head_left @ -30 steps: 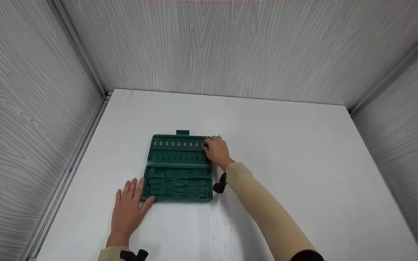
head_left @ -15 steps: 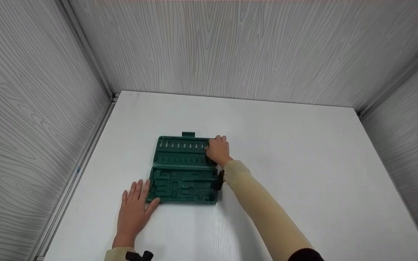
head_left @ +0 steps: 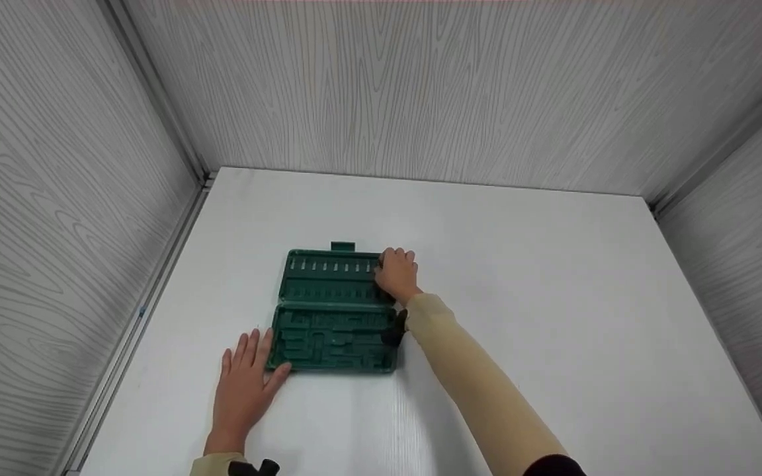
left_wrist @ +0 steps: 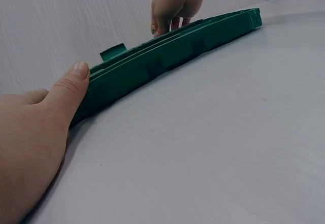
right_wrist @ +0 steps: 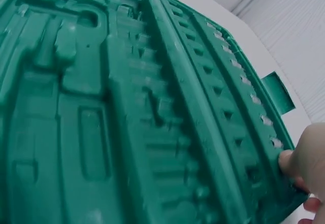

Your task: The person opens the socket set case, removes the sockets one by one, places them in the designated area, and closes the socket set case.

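Observation:
A green plastic tool case point(head_left: 335, 304) lies unfolded on the white table, its moulded tray nearer the person and the lid half behind. Along the lid half runs a row of small silver screwdriver bits point(right_wrist: 256, 99); a second row of slots shows no bits. My left hand point(head_left: 242, 390) lies flat beside the case, fingertips at its left wall and thumb against the front left corner. At the lid half's right end, my right hand point(head_left: 397, 274) has curled fingers and pinches at the row's last bit, which the fingers hide.
A latch flap point(head_left: 342, 246) sticks out from the far edge of the case. Wood-grained panels point(head_left: 381, 86) enclose the white table point(head_left: 553, 284) at the back and both sides. Dark wrist camera mounts point(head_left: 394, 329) sit on both sleeves.
The head view has shifted slightly, so everything appears a little farther right than a second ago. The right fingers now cover the last bit, which showed earlier. My left hand stays at the case.

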